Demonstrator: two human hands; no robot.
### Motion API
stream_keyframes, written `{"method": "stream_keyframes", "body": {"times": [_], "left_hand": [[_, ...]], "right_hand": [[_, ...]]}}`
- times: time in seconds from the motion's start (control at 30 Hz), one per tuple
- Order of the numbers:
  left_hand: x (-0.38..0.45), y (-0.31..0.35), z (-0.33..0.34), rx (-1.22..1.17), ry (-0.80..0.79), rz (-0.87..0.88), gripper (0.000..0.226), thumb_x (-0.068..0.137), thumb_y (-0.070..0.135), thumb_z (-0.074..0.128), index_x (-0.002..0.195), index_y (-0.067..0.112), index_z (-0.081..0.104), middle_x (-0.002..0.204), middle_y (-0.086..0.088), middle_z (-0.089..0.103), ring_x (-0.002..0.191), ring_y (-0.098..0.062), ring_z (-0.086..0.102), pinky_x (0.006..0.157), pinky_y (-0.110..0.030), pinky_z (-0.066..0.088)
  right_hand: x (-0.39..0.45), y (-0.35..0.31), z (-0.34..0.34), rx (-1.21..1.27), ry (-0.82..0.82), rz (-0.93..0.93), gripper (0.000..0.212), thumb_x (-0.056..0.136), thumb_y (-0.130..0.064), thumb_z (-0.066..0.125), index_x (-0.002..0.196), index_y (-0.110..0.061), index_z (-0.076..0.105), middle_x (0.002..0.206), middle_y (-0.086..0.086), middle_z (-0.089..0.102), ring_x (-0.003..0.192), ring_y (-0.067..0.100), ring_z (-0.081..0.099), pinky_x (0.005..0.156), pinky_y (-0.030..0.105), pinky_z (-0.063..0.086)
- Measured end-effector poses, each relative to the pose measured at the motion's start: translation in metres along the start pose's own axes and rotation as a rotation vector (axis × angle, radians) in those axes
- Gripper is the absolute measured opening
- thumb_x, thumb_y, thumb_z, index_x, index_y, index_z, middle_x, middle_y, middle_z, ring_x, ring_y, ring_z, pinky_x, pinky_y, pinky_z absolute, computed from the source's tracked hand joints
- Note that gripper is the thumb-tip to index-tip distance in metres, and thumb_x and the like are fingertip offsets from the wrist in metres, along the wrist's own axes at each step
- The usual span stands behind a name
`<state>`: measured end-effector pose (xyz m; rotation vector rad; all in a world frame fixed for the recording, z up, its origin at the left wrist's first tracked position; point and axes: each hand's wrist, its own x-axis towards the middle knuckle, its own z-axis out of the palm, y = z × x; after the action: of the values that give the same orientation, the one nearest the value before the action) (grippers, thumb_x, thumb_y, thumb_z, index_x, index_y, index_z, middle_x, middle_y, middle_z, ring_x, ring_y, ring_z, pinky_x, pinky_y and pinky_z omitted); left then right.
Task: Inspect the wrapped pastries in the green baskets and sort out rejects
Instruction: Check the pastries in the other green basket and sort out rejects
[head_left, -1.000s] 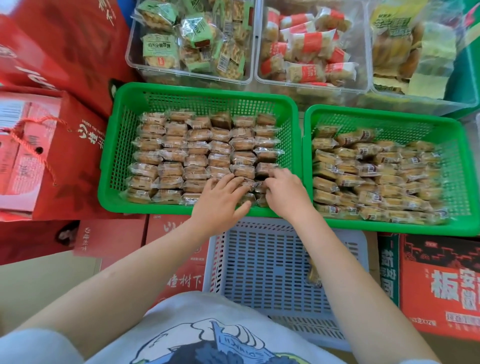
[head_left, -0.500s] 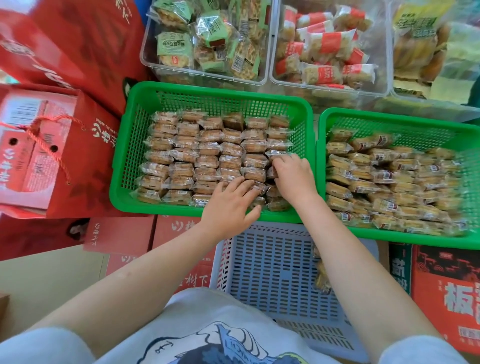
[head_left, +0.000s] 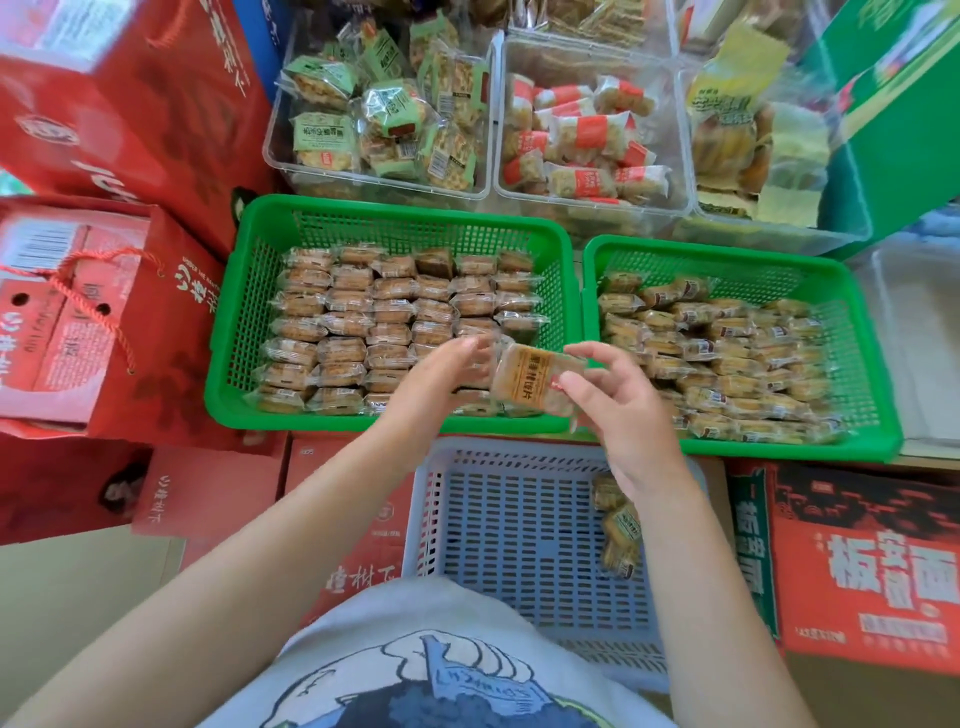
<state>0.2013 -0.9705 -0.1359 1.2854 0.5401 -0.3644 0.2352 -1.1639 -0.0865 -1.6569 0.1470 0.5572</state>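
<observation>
Head view shows what has changed in the last second: your hands were both down on the packed rows at the lower right corner of the left green basket (head_left: 249, 312), and now one wrapped pastry (head_left: 532, 382) has come up out of that corner and sits between them at the centre of the frame. You have moved from feeling along the rows to checking a single piece, so the next call is likely keep or reject.

Your right hand (head_left: 618, 405) has hold of the pastry: the thumb lies against its near right edge and the fingers curl round the far side, label facing up toward you. Your left hand (head_left: 441, 384) is at the pastry's left end with the fingers loosely extended; motion blur there makes it hard to say whether they are actually pinching the wrapper or only touching it.

The lifted pastry hangs above the near rim of the left green basket, just beyond the blue-grey basket (head_left: 431, 499) at the lower middle of the frame. That basket already holds a few wrapped pastries (head_left: 621, 525) along its right wall, partly hidden by your right forearm, so I judge it to be the reject bin. The right green basket (head_left: 883, 405), at the middle right, carries a looser heap of similar wrapped pieces, untouched by either hand.
</observation>
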Motion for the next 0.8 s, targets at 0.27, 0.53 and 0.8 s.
{"method": "stream_keyframes", "body": {"times": [0.27, 0.53, 0.8], "left_hand": [[-0.071, 0.006, -0.006, -0.307, -0.152, 0.038, 0.014, 0.100, 0.013, 0.053, 0.105, 0.012, 0.066, 0.093, -0.009, 0.073, 0.077, -0.019, 0.071, 0.062, -0.030, 0.060], [-0.104, 0.007, -0.010, -0.101, 0.038, 0.164, 0.012, 0.092, 0.017, 0.069, 0.099, 0.010, 0.076, 0.096, -0.015, 0.076, 0.090, -0.031, 0.073, 0.075, -0.043, 0.062], [-0.122, 0.007, -0.008, -0.079, 0.034, 0.207, 0.015, 0.079, 0.022, 0.075, 0.085, 0.008, 0.075, 0.091, -0.013, 0.076, 0.087, -0.026, 0.074, 0.084, -0.045, 0.061]], "right_hand": [[-0.050, 0.002, 0.016, 0.371, -0.216, 0.039, 0.022, 0.085, -0.017, 0.061, 0.104, -0.014, 0.050, 0.098, 0.012, 0.070, 0.084, 0.021, 0.069, 0.058, 0.024, 0.054], [-0.079, 0.007, 0.012, 0.399, -0.199, -0.033, 0.006, 0.089, -0.019, 0.058, 0.093, -0.018, 0.063, 0.093, 0.007, 0.070, 0.085, 0.021, 0.067, 0.065, 0.029, 0.056], [-0.092, 0.010, 0.016, 0.447, 0.123, -0.115, 0.027, 0.091, -0.002, 0.061, 0.078, -0.020, 0.076, 0.088, 0.004, 0.073, 0.086, 0.018, 0.068, 0.076, 0.033, 0.057]]}}
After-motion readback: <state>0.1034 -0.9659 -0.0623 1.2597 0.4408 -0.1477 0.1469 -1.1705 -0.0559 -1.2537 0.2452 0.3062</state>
